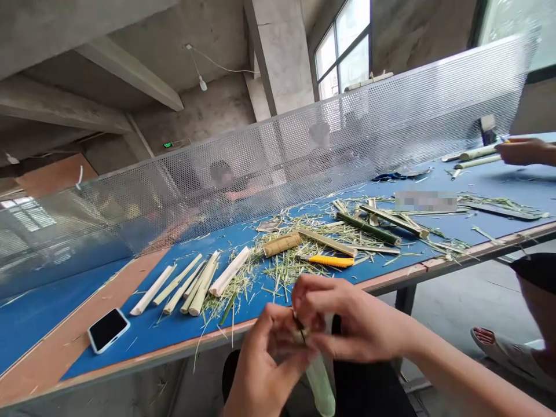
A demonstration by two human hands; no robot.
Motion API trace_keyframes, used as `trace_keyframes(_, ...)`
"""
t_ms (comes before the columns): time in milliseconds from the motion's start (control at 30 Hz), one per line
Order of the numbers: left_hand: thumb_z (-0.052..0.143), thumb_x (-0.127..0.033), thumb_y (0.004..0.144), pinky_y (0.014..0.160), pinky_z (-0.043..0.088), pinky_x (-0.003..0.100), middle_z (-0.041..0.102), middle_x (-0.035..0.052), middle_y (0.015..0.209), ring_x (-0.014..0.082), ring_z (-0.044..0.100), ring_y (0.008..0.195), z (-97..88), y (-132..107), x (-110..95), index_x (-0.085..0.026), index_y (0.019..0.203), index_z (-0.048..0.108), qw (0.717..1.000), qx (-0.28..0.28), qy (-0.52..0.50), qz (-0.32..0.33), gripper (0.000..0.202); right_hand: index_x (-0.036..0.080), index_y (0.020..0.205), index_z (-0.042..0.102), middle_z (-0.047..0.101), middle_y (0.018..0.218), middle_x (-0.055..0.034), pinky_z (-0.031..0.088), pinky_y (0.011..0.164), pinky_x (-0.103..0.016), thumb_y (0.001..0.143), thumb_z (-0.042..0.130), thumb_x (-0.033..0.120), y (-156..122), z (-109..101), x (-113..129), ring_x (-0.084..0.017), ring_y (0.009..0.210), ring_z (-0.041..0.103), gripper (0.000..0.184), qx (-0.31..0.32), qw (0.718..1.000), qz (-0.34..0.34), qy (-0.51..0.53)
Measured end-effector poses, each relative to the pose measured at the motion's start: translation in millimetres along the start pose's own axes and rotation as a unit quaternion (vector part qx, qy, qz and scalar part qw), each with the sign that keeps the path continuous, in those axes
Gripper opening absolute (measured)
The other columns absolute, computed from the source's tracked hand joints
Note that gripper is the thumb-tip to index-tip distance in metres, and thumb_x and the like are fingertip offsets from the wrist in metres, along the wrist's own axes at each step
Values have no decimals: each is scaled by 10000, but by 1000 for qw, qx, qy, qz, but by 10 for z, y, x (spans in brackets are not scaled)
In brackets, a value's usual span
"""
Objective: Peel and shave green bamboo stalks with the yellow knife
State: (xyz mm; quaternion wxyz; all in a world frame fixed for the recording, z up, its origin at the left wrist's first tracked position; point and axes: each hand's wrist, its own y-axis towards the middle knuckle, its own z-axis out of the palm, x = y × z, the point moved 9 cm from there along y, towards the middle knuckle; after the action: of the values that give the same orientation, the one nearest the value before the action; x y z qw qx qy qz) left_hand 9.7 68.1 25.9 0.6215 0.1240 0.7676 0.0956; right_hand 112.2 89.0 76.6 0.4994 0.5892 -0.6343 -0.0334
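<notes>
My left hand [264, 365] and my right hand [351, 318] meet just past the table's near edge, both gripping a pale green bamboo piece [320, 383]. Its lower end hangs down below the table edge, and its top is hidden by my fingers. A small dark sliver [299, 325] shows between my fingertips, perhaps a blade, though it is too small to tell. On the blue mat [174, 315] beyond my hands lie a yellow utility knife [330, 261], several peeled white bamboo strips [204, 281], and loose bamboo shavings [286, 267].
A smartphone [108, 330] lies at the left of the mat. Green bamboo lengths [368, 229] lie among the shavings. A perforated metal screen [278, 156] runs along the table's far side. At the right, a co-worker's hand [525, 152] reaches over the table, and a sandalled foot [499, 347] rests below.
</notes>
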Motion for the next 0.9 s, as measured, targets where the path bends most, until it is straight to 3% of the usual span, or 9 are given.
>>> trace_keyframes(100, 718, -260, 757, 694, 525, 230, 657, 17, 907, 164, 656, 859, -58, 452, -63, -227, 920, 515, 1000, -8, 3, 27, 263, 180, 797, 571, 552, 918, -46, 497, 597, -211, 837, 603, 242, 177, -290, -275, -115, 778, 563, 80, -55, 998, 24, -6)
trace_keyframes(233, 755, -226, 701, 708, 523, 245, 667, 16, 930, 142, 653, 795, -195, 1100, -321, -246, 1069, 515, 995, -16, 10, 96, 440, 183, 829, 582, 539, 924, -32, 478, 553, -203, 848, 597, 273, 507, -725, -558, -96, 742, 555, 93, -136, 989, 44, -35)
trace_keyframes(367, 788, -233, 640, 691, 530, 261, 665, 17, 880, 143, 639, 762, -426, 1472, -309, -218, 1133, 540, 990, -67, -19, 123, 552, 202, 946, 631, 579, 975, -37, 492, 637, -232, 846, 585, 217, 706, -891, -722, -107, 796, 581, 112, -192, 976, 38, -91)
trace_keyframes(467, 803, -264, 610, 650, 518, 245, 672, 34, 891, 135, 632, 718, -513, 1578, -51, -172, 1021, 615, 990, -92, -12, 107, 461, 212, 993, 651, 609, 967, -37, 486, 687, -256, 859, 556, 199, 692, -830, -934, -107, 765, 582, 164, -205, 967, 62, -137)
trace_keyframes(567, 795, -308, 627, 625, 513, 246, 673, 38, 919, 128, 632, 675, -524, 1587, 160, -179, 1031, 625, 990, -94, -19, 101, 457, 220, 1058, 642, 633, 899, -28, 472, 692, -262, 883, 533, 225, 627, -718, -1122, -116, 747, 584, 207, -186, 967, 85, -155)
trace_keyframes(767, 733, -337, 715, 611, 511, 226, 651, 34, 1005, 96, 620, 639, -554, 1547, 98, -214, 1006, 600, 978, -86, 102, 159, 342, 225, 1116, 607, 651, 813, -13, 428, 650, -250, 883, 541, 253, 625, -699, -1201, -128, 730, 586, 244, -144, 965, 110, -190)
trace_keyframes(900, 713, -351, 725, 564, 499, 202, 650, 11, 1013, 86, 618, 617, -569, 1598, 74, -229, 980, 584, 967, -48, 178, 173, 310, 234, 1107, 587, 662, 839, -9, 410, 627, -240, 888, 520, 296, 676, -708, -1194, -113, 692, 574, 238, -115, 963, 122, -209)
